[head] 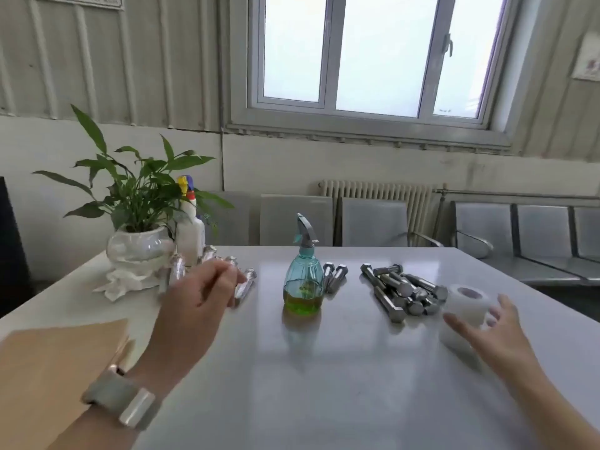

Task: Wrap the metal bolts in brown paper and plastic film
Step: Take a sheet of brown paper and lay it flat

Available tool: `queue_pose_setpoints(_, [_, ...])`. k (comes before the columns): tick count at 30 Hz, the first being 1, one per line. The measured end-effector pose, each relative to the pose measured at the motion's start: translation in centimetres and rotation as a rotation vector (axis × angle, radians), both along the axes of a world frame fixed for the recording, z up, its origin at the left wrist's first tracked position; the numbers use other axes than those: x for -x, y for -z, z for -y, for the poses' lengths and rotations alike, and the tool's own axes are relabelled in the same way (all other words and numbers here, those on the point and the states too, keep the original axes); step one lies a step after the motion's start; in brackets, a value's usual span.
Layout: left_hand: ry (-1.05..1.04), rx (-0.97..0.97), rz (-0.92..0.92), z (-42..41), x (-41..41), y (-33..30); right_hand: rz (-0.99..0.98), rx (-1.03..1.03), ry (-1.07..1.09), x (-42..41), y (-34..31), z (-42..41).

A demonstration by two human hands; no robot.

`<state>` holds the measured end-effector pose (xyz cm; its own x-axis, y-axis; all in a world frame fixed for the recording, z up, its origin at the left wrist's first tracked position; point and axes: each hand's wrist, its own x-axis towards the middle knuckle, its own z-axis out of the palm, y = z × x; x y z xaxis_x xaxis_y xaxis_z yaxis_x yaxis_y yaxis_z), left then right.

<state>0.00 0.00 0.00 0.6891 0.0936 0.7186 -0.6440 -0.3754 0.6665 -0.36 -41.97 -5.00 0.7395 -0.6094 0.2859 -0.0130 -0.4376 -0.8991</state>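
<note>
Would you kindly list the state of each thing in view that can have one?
Left hand: fingers curled around a film-wrapped bolt.
Right hand: open, reaching at the plastic film roll.
Bare bolts: piled, unwrapped.
Spray bottle: upright, partly filled with green liquid.
Brown paper: flat on the table.

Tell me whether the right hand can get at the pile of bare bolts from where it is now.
Probably yes. The right hand is open beside the roll of plastic film, and the pile of bare bolts lies just left of that roll on the table. Nothing stands between them except the roll's edge, which it can pass in front of.
</note>
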Motion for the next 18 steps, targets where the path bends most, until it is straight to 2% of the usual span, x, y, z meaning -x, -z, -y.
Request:
queue_pose_setpoints(2, [0.029, -0.078, -0.114, 0.3, -0.4, 1.2, -0.056, -0.079, -0.022, -0.7, 1.1, -0.1])
queue_pose_setpoints(4, [0.068, -0.082, -0.199, 0.4, -1.1, 3.1, -0.109, -0.04, 0.015, -1.5, 1.8, 0.7])
queue_pose_setpoints(7, [0.104, -0.034, -0.231, -0.4, -1.7, 4.1, -0.126, -0.013, -0.015, -2.1, 0.3, 0.7])
queue_pose_setpoints(11, [0.089, -0.029, -0.305, -0.4, -2.2, 5.1, -0.106, 0.064, -0.109, -1.8, -1.3, -4.3])
queue_pose_setpoints(13, [0.115, -0.018, -0.344, 0.0, -2.2, 5.4, -0.115, -0.019, -0.365, -1.2, -2.4, -9.1])
queue_pose_setpoints(16, [0.21, 0.068, -0.403, 0.7, -2.0, 5.4, -0.154, -0.236, -0.872, -1.3, -3.4, -15.2])
queue_pose_setpoints(18, [0.283, 0.135, -0.422, 1.0, -1.8, 5.3, -0.177, -0.302, -1.095, -1.8, -3.5, -18.1])
